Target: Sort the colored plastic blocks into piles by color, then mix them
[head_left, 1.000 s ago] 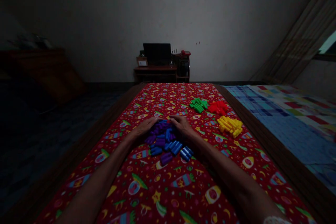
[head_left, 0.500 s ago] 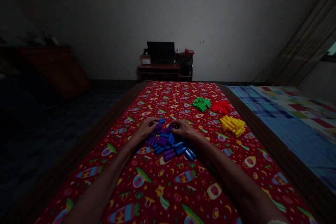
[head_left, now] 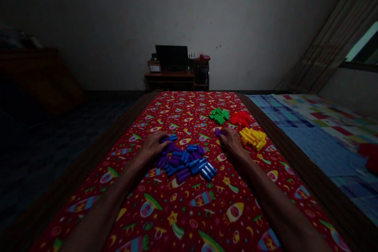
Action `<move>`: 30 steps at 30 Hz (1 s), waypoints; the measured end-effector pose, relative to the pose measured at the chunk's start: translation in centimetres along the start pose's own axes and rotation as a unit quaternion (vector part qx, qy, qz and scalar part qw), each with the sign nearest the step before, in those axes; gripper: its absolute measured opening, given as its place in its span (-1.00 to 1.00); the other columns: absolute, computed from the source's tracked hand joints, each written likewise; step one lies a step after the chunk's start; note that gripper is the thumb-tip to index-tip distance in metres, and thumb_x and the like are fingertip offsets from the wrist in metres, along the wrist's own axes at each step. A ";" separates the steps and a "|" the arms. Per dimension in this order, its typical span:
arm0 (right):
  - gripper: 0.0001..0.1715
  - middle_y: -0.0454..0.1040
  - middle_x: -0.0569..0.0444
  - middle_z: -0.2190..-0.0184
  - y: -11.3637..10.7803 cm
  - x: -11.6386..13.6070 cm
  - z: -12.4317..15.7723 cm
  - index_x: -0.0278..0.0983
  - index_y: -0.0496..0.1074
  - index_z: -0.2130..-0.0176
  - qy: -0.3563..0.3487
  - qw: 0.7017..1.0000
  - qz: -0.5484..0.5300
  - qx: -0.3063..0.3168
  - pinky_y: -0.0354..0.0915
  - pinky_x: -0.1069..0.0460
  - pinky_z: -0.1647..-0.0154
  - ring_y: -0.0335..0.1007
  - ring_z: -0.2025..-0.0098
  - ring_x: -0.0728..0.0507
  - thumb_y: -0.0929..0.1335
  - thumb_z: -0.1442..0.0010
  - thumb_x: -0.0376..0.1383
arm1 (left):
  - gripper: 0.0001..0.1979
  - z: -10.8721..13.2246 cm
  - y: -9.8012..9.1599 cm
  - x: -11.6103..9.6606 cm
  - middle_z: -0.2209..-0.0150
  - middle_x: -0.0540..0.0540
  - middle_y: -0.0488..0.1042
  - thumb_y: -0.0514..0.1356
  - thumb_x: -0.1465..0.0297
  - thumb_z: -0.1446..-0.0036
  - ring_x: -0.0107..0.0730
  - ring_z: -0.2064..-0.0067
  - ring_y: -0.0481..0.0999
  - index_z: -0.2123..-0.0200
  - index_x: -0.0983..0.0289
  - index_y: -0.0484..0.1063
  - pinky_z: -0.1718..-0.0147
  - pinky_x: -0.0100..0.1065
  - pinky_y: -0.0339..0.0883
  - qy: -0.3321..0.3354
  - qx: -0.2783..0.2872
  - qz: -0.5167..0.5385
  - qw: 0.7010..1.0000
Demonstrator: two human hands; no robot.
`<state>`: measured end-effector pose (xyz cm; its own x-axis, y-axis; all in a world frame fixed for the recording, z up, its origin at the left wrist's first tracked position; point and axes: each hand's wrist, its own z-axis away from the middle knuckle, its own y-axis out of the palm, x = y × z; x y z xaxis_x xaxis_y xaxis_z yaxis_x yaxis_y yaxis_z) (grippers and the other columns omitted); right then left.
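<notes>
Blue and purple plastic tube-shaped pieces [head_left: 184, 157] lie in a loose pile on the red patterned cloth [head_left: 189, 212]. My left hand [head_left: 151, 145] rests at the pile's upper left edge. Its fingers and thumb curl around a purple piece there, partly hidden by the hand, and a blue piece [head_left: 173, 138] lies at the fingertips. To the right of the pile, my right hand [head_left: 232, 141] is closed on a purple plastic piece [head_left: 217, 131], which shows beyond the fingertips. Whether it holds more than one is hidden.
Green pieces [head_left: 219, 116], red pieces [head_left: 240, 118] and yellow pieces [head_left: 253, 138] form separate heaps on the right, the yellow one close beside my right hand. A desk with a monitor [head_left: 171, 57] stands against the far wall. Blue bedding [head_left: 298, 138] lies to the right.
My right hand has moved right, out of the pile, carrying a purple piece towards the coloured heaps. My left hand stays by the pile's edge. The view has turned slightly right.
</notes>
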<state>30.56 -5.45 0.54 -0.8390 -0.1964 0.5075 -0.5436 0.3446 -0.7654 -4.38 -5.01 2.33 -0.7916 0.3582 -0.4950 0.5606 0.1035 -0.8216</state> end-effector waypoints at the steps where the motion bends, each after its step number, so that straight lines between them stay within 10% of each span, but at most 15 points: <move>1: -0.75 0.54 -0.16 0.27 0.0 0.3 0.0 -0.40 0.53 0.24 -0.008 1.000 -0.006 -0.016 0.27 -0.03 0.10 0.43 0.17 -0.19 0.30 -0.15 -0.33 | -0.62 0.0 -0.2 -0.3 0.16 0.20 0.57 0.15 0.12 0.01 -0.08 0.10 0.52 0.26 0.26 0.53 0.01 -0.12 0.36 -0.012 -0.022 0.005 1.000; 5: -0.72 0.56 -0.09 0.28 0.3 3.6 0.4 -0.34 0.53 0.23 -0.062 0.989 -0.130 -0.011 0.31 -0.02 0.14 0.46 0.22 -0.16 0.27 -0.23 -0.26 | -0.52 0.2 -0.1 -3.2 0.11 0.18 0.57 0.17 0.07 -0.02 -0.13 0.10 0.54 0.09 0.26 0.47 0.06 -0.15 0.40 -0.061 -0.066 0.123 0.988; 12: -0.54 0.51 -0.10 0.02 1.5 9.4 2.6 -0.29 0.41 -0.08 -0.330 0.899 -0.252 0.142 0.31 -0.01 0.02 0.42 0.00 -0.15 0.34 -0.17 -0.36 | -0.27 1.6 3.6 -8.3 0.04 0.20 0.54 0.17 0.10 -0.07 -0.15 0.08 0.56 -0.24 0.31 0.13 0.14 -0.20 0.46 -0.042 0.060 0.310 0.948; 22: -0.77 0.58 -0.06 0.35 -1.4 2.2 -0.8 -0.33 0.57 0.27 -0.096 0.994 -0.028 0.049 0.27 0.05 0.28 0.47 0.32 -0.13 0.30 -0.19 -0.38 | -0.68 2.4 4.9 -5.4 -0.01 0.20 0.51 0.10 0.23 -0.20 -0.14 -0.08 0.45 0.06 0.23 0.48 -0.11 -0.11 0.29 0.116 0.051 0.007 0.992; 30: -0.74 0.56 -0.13 0.22 -1.2 3.4 -0.2 -0.34 0.55 0.20 -0.142 0.988 -0.058 0.018 0.29 0.00 0.15 0.45 0.19 -0.16 0.30 -0.17 -0.41 | -0.71 2.6 3.8 -7.0 0.03 0.21 0.50 0.03 0.37 -0.28 -0.17 -0.01 0.45 0.01 0.25 0.44 -0.01 -0.12 0.33 0.187 0.019 -0.087 0.978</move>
<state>28.38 -6.37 3.31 -0.7414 -0.4847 0.4641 -0.6323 0.2729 -0.7250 2.69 -9.51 2.00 -0.7255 0.6539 -0.2146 0.4106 0.1610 -0.8975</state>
